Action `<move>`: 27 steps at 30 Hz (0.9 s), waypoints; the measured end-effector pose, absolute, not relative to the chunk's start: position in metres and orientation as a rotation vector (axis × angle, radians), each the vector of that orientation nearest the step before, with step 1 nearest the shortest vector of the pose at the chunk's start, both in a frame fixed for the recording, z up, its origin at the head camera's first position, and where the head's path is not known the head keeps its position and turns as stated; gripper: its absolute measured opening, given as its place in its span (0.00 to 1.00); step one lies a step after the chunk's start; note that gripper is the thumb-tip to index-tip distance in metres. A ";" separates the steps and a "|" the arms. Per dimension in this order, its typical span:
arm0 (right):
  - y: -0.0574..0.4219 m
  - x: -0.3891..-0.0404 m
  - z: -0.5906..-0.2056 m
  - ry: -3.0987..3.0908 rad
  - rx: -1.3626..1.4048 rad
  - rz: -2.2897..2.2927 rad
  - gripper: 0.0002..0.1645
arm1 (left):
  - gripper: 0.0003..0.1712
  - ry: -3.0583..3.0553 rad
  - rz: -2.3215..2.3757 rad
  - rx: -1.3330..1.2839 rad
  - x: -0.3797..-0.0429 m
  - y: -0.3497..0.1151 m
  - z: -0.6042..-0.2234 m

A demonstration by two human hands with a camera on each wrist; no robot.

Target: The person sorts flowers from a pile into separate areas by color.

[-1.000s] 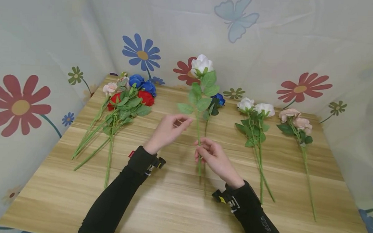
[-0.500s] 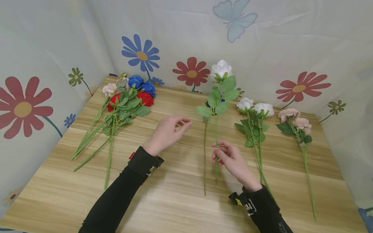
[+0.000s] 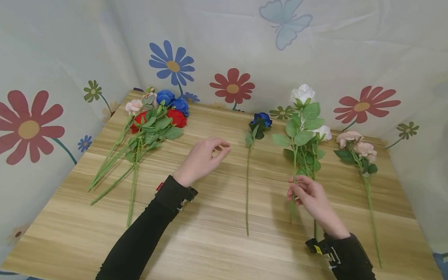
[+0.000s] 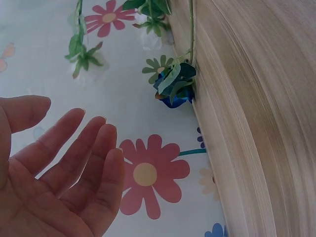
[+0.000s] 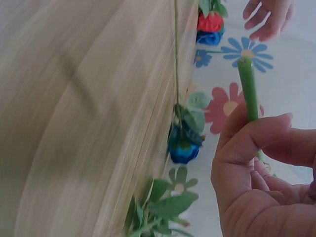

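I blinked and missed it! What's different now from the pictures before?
The right hand carried the white rose to the right, past the single blue rose, and now it's in front of the other white roses. Nothing was let go. The left hand stayed about where it was, holding nothing, and the pink roses and mixed bunch stayed put.

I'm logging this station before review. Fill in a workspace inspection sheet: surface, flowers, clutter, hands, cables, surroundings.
Surface: wood-grain table.
Flowers: white rose held up, another white bloom partly hidden behind it; blue rose lying alone; pink roses at right; mixed bunch at left.
Clutter: nothing seen.
Hands: right hand pinches the white rose's stem; left hand holds nothing.
Cables: nothing seen.
Surroundings: pale backdrop, flower-patterned.
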State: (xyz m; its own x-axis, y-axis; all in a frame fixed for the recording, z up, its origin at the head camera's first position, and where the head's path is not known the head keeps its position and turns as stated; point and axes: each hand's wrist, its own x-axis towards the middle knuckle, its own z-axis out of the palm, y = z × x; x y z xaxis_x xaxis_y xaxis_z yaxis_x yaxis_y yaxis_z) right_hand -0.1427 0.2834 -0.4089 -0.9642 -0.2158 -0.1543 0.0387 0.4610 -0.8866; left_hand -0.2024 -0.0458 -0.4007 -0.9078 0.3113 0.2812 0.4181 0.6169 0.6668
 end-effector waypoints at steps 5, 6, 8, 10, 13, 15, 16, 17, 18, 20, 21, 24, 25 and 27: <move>0.304 -0.142 -0.408 2.512 -0.116 -1.449 0.21 | 0.16 -2.707 -1.150 -0.611 -0.202 -0.046 -0.400; 0.308 -0.142 -0.408 2.525 -0.113 -1.429 0.22 | 0.16 -2.707 -1.145 -0.612 -0.202 -0.046 -0.400; 0.316 -0.142 -0.408 2.556 -0.106 -1.388 0.21 | 0.16 -2.712 -1.141 -0.614 -0.201 -0.045 -0.400; 0.323 -0.142 -0.409 2.583 -0.101 -1.342 0.21 | 0.16 -2.722 -1.132 -0.621 -0.201 -0.044 -0.400; 0.333 -0.142 -0.411 2.604 -0.097 -1.286 0.20 | 0.17 -2.739 -1.125 -0.632 -0.200 -0.043 -0.400; 0.339 -0.141 -0.412 2.608 -0.099 -1.257 0.20 | 0.17 -2.747 -1.119 -0.639 -0.200 -0.041 -0.400; 0.341 -0.141 -0.412 2.609 -0.099 -1.245 0.20 | 0.17 -2.750 -1.115 -0.643 -0.200 -0.041 -0.400; 0.344 -0.140 -0.413 2.610 -0.097 -1.235 0.20 | 0.17 -2.752 -1.117 -0.648 -0.200 -0.040 -0.400; 0.345 -0.139 -0.413 2.613 -0.095 -1.218 0.19 | 0.16 -2.754 -1.116 -0.651 -0.199 -0.039 -0.400; 0.349 -0.138 -0.414 2.620 -0.090 -1.183 0.19 | 0.16 -2.758 -1.118 -0.655 -0.199 -0.038 -0.401; 0.350 -0.138 -0.414 2.623 -0.083 -1.165 0.19 | 0.16 -2.760 -1.116 -0.657 -0.200 -0.038 -0.401; 0.353 -0.136 -0.415 2.642 -0.068 -1.093 0.19 | 0.16 -2.765 -1.107 -0.656 -0.199 -0.037 -0.402; 0.354 -0.136 -0.415 2.647 -0.070 -1.074 0.20 | 0.16 -2.767 -1.104 -0.656 -0.199 -0.036 -0.402; 0.356 -0.136 -0.416 2.662 -0.070 -1.036 0.19 | 0.16 -2.770 -1.094 -0.657 -0.199 -0.036 -0.401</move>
